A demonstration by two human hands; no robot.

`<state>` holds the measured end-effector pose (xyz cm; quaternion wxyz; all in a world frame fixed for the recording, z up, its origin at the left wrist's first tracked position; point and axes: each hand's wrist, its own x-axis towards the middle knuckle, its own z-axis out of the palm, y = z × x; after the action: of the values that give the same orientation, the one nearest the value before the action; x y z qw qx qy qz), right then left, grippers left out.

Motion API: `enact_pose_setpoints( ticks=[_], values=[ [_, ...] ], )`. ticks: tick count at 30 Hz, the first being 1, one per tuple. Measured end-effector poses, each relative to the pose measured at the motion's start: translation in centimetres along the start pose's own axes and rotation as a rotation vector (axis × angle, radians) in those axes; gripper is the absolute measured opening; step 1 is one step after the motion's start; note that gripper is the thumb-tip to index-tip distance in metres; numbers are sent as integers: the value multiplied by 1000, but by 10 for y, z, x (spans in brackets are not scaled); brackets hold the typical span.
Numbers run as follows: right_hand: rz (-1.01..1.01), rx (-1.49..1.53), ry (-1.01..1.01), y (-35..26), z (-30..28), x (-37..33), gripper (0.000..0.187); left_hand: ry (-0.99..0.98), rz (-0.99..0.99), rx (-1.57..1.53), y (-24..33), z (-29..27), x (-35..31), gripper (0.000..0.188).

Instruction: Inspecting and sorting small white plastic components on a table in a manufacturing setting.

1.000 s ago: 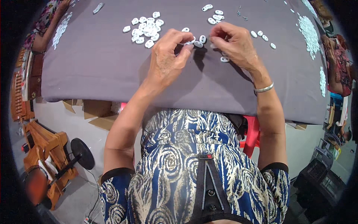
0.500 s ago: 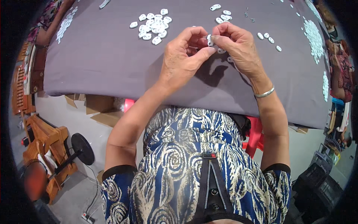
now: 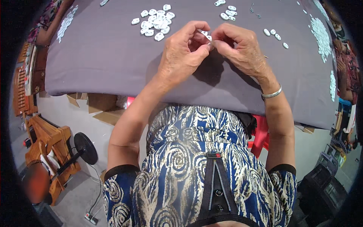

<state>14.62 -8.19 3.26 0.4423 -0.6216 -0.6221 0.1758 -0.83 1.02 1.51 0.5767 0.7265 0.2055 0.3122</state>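
Head view: both hands are raised just above the counter, a table under grey cloth, meeting over its middle near the front edge. Left hand and right hand have fingers curled in, tips pinched together on a small white piece, mostly hidden, so its exact shape can't be told. Held up close, likely for fine fitting. Loose pile of white oval pieces sits toward the far edge, left of the hands, within easy reach. Smaller cluster lies at the far edge, a few strays to the right. A silver bracelet rings the right wrist.
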Motion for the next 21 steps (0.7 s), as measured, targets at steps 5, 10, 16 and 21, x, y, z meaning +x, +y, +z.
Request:
enact_pose_setpoints(
  ticks=[5,10,16,21],
  values=[
    [131,132,-34,2,1,-1,11,-22,-16,-77,0,-1,-1,30],
    [220,184,-61,2,-1,-1,15,10,4,-139,-1,1,-1,28],
    [267,321,-106,-1,-4,-1,17,24,-66,-290,1,-1,0,27],
    [322,483,-157,1,-10,1,14,-10,-191,-507,2,-5,3,27]
  ],
)
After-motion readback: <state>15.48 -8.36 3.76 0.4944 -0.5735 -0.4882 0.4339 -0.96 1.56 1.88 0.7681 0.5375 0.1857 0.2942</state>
